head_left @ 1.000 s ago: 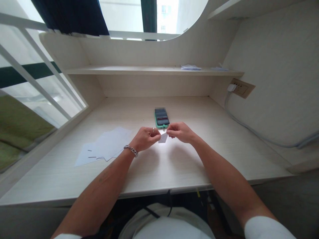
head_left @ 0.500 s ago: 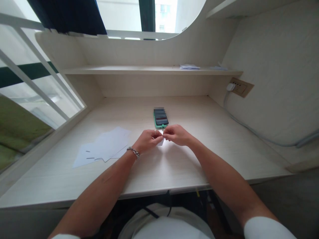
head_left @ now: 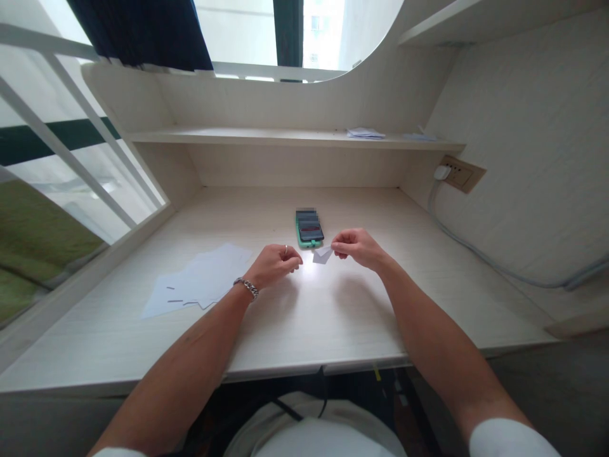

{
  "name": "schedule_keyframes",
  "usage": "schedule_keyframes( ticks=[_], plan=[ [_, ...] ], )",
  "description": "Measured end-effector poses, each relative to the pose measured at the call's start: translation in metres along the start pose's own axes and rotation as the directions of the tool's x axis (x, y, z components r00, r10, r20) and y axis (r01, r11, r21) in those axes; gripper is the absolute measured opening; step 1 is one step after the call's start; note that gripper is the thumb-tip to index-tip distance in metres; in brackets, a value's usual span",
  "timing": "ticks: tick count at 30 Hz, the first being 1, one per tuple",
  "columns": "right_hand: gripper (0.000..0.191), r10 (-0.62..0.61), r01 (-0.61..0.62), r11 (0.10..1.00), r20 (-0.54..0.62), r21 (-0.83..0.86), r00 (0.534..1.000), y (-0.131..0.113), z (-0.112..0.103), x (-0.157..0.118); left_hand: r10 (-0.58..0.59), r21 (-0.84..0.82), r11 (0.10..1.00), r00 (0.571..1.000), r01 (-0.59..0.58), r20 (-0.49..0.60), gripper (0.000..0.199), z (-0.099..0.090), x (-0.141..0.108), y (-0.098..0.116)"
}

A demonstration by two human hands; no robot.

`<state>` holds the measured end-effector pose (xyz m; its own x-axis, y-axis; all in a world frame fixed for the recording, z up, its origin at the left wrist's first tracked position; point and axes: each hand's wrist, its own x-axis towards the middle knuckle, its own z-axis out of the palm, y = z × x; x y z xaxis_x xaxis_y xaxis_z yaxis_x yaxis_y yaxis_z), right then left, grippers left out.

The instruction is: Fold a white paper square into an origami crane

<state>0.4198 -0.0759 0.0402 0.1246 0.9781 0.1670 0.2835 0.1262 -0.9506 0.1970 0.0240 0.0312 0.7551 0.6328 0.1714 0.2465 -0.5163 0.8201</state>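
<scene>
In my right hand (head_left: 359, 247) a small folded piece of white paper (head_left: 322, 256) is pinched between thumb and fingertips. The paper has a slanted flap and hangs just in front of the phone, over the desk. My left hand (head_left: 276, 263), wearing a ring and a chain bracelet (head_left: 246, 289), is apart from the paper. Its fingers are loosely curled with nothing seen in them. Beyond both hands lies a phone (head_left: 310, 230) in a green case, its screen partly blurred out.
Overlapping white sheets (head_left: 202, 274) lie on the desk (head_left: 314, 330) to the left. Folded papers (head_left: 365, 133) rest on the shelf (head_left: 266, 138) above. On the right wall a plug (head_left: 442, 172) sits in a socket (head_left: 462, 174), its grey cable (head_left: 495, 259) trailing down.
My hands have moved apart. The left has let go of the folded paper and drawn left; the right has carried it slightly right and away from me.
</scene>
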Motion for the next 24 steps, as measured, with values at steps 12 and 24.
schedule_keyframes(
  ticks=[12,24],
  plan=[
    [0.023,0.009,-0.011,1.000,0.087,0.027,0.996,0.004,0.020,0.003,-0.010,-0.294,0.955,0.996,0.037,0.094,0.022,0.017,0.005,0.007],
    [0.023,-0.021,0.018,0.998,0.052,0.058,0.998,0.004,0.030,0.002,0.016,-0.332,0.943,0.996,0.013,0.084,0.022,0.016,0.005,0.005]
  ],
)
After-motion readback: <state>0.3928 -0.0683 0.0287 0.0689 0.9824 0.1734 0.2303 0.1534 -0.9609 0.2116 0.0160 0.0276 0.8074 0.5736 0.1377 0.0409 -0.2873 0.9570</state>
